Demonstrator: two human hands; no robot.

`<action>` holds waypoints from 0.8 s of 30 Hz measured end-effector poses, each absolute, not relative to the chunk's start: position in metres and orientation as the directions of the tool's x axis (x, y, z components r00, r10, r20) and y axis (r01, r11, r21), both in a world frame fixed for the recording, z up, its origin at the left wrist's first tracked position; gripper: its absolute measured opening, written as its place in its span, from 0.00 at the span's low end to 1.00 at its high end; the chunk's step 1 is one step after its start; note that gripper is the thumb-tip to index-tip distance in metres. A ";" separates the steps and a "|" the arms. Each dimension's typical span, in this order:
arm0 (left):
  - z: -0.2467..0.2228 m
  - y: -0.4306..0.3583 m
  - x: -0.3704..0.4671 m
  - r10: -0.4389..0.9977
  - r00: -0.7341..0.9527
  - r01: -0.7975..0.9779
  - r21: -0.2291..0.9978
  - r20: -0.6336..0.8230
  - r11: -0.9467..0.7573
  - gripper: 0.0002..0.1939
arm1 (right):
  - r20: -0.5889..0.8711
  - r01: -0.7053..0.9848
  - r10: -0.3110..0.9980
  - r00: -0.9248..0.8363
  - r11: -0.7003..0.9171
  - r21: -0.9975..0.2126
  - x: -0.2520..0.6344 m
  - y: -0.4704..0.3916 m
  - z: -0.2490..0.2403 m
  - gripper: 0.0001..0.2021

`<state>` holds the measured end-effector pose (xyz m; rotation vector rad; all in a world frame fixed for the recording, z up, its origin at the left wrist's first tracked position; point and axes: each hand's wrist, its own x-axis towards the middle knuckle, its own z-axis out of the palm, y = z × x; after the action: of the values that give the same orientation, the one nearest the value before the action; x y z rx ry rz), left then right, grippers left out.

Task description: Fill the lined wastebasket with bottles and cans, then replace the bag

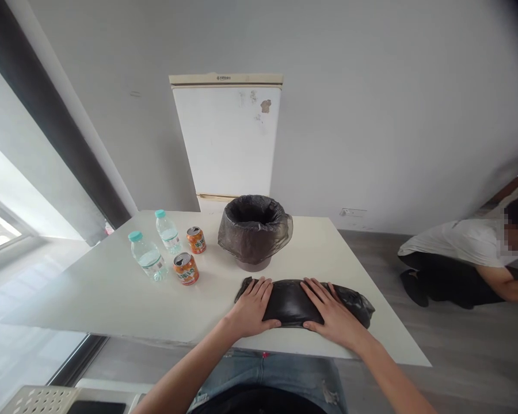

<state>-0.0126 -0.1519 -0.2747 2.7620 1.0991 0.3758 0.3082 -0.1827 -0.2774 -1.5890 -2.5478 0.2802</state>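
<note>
A folded black plastic bag (290, 303) lies in a long strip near the table's front edge. My left hand (254, 308) rests flat over its left part, fingers stretched and thumb apart. On its right part lies my right hand (333, 317), also flat with fingers extended. Neither hand grips it; both press from above. Just beyond the strip stands a small bin lined with a black bag (254, 241), the liner folded over its rim. Its inside is dark, so I cannot tell what it holds.
Left of the bin on the white table (112, 287) stand two clear bottles with teal caps (149, 259) and two opened orange cans (186, 269). A white fridge (228, 138) is behind the table. A person in a white shirt (461, 238) crouches at the right.
</note>
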 end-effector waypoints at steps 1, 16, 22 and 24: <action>-0.276 -0.151 -0.014 0.688 0.706 0.652 0.227 0.168 -0.724 0.53 | 0.001 0.875 0.898 -0.440 0.429 -0.227 0.308 -0.183 -0.278 0.47; -0.259 -0.164 0.080 0.610 0.764 0.592 0.146 0.213 -0.793 0.50 | -0.003 0.861 0.883 -0.470 0.458 -0.220 0.309 -0.181 -0.281 0.45; -0.281 -0.149 0.049 0.638 0.751 0.613 0.178 0.171 -0.769 0.48 | -0.003 0.867 0.891 -0.454 0.441 -0.231 0.309 -0.182 -0.280 0.43; -0.280 -0.150 0.030 0.677 0.715 0.653 0.177 0.174 -0.736 0.46 | -0.018 0.868 0.893 -0.449 0.432 -0.247 0.308 -0.182 -0.278 0.43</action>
<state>0.0296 -0.1495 -0.2799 2.8133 1.0942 0.3478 0.3082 -0.1819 -0.2784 -1.5806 -2.5582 0.3356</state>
